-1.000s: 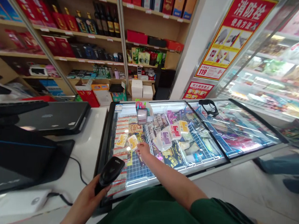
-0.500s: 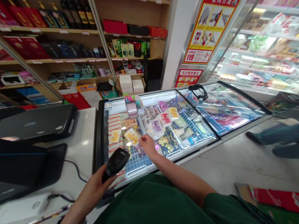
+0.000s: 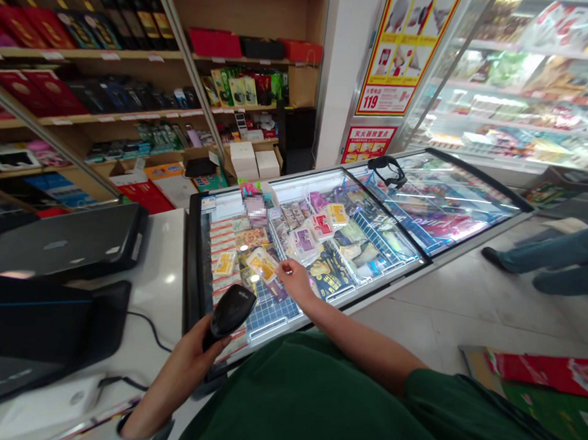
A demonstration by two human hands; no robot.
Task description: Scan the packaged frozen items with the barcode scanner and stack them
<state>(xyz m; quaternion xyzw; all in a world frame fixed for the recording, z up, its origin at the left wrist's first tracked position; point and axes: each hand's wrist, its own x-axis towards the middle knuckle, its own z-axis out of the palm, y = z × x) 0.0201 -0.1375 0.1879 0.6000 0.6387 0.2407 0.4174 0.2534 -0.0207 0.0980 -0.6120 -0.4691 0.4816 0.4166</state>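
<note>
My left hand (image 3: pixel 193 356) is wrapped round the handle of a black handheld scanner (image 3: pixel 233 309), whose head points up over the near left part of the glass-topped freezer (image 3: pixel 288 328). My right hand (image 3: pixel 295 279) has its fingers pinched at the right end of a clear pack with a yellow label (image 3: pixel 263 264). Another yellow-labelled pack (image 3: pixel 225 263) lies to the left. Beyond my right hand are a purple-labelled pack (image 3: pixel 303 241), a red-labelled pack (image 3: pixel 322 227) and a further yellow-labelled pack (image 3: pixel 337 215).
A white counter (image 3: pixel 166 256) with dark devices (image 3: pixel 61 237) stands on the left. Black straps (image 3: pixel 388 171) lie on the freezer's far part. Shelves with bottles and boxes rise behind. A person's legs (image 3: pixel 565 257) show at the right, near a box (image 3: pixel 554 188).
The view has shifted slightly, so the freezer and shelves appear a little higher and further left. Both hands keep nearly the same pose, with the scanner and the yellow-labelled pack.
</note>
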